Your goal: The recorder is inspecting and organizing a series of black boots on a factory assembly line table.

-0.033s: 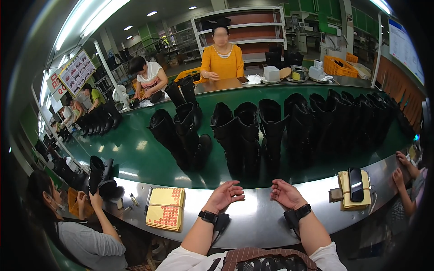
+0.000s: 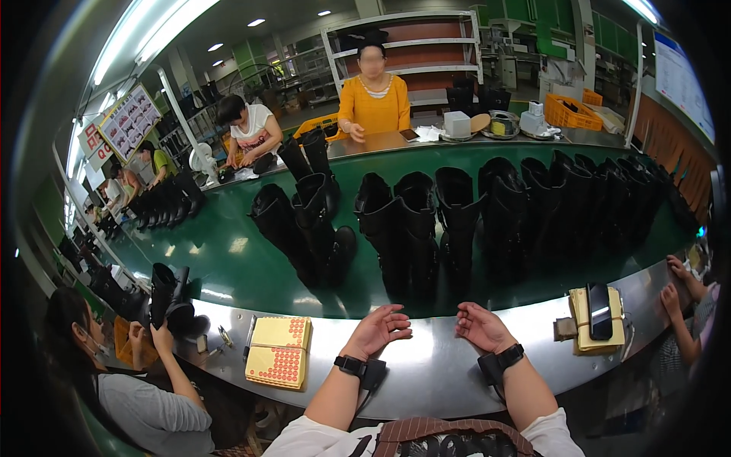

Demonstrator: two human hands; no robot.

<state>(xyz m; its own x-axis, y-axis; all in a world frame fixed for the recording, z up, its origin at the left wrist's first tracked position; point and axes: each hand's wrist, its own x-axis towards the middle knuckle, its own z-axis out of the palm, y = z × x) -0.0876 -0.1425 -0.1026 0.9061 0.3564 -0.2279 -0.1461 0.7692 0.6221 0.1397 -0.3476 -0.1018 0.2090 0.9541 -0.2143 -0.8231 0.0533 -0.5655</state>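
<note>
My left hand rests at the steel edge of the table, palm turned inward, with its fingers spread and nothing in them. Across a gap, my right hand mirrors it, fingers loosely bent and apart, also without anything. Both wrists wear black bands with a small dark unit. Just beyond my hands, tall black boots stand upright on the green table surface. A single boot is beyond my right hand, and a pair leans to the left.
A bundle of yellow cards with red dots lies left of my hands. Another yellow bundle carries a phone at right. More boots crowd the right side. Co-workers sit around the table; one at left handles a boot.
Across the table, the hand of the person in orange has shifted slightly. My hands and the boots in front of me stay in place.
</note>
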